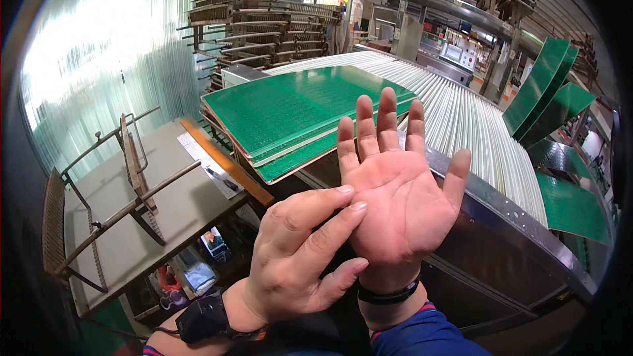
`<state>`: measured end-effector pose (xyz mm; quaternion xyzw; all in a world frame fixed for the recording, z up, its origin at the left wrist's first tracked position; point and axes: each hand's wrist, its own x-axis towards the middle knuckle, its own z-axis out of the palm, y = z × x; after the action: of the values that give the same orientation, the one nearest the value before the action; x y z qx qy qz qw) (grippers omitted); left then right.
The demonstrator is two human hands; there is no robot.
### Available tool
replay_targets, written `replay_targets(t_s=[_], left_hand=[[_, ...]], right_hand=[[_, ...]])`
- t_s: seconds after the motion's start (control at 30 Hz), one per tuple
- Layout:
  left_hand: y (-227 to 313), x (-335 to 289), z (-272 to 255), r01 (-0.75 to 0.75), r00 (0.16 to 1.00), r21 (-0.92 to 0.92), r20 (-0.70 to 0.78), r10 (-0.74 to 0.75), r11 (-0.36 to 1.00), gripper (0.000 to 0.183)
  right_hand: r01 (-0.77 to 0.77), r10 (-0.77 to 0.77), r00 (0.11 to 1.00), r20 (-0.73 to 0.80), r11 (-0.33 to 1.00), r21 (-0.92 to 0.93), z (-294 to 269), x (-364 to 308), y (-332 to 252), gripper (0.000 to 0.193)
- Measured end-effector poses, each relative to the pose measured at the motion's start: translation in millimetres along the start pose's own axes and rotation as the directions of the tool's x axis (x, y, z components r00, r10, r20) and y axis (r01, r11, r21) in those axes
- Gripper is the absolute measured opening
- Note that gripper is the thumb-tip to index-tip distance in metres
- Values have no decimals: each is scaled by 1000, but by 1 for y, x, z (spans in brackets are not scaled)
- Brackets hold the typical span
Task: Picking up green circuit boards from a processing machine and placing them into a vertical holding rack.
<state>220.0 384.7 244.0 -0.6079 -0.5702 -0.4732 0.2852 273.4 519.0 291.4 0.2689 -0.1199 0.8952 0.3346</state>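
My right hand [399, 191] is raised palm up, fingers spread and thumb out to the right, with nothing in it. A dark band circles its wrist. My left hand [297, 244] shows its back; its index and middle fingertips touch the little-finger edge of my right palm, while its thumb stands apart. It holds nothing visible, and a black device [203, 318] is strapped to that wrist. Just beyond both hands lies a stack of green circuit board panels [297, 105], its sheets slightly offset, partly over a conveyor of white rollers [461, 125].
On the left, a metal rack frame [135, 184] stands on a grey table [178, 214] with papers [210, 165]. More green panels [544, 92] lean at the right. Piled racks [270, 33] and a control box [455, 55] are behind. The conveyor's metal edge [514, 214] runs along the right.
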Motion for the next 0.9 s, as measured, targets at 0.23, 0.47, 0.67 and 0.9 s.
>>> replay_targets(t_s=[0.23, 0.47, 0.67, 0.9], left_hand=[[1, 0, 6, 3, 997, -15, 74, -2, 1000, 50], [1, -3, 9, -27, 997, -22, 76, 28, 999, 45], [-3, -30, 10, -179, 984, 42, 2, 179, 983, 32], [-6, -24, 7, -121, 993, -12, -12, 121, 993, 27]], right_hand=[[26, -26, 1000, 6, 1000, -8, -5, -1, -4, 69], [47, -45, 997, 61, 998, -30, -9, -4, -6, 70], [39, -39, 999, -16, 999, -7, -7, -5, -11, 73], [54, -54, 998, 38, 999, 1, -8, -10, -15, 68]])
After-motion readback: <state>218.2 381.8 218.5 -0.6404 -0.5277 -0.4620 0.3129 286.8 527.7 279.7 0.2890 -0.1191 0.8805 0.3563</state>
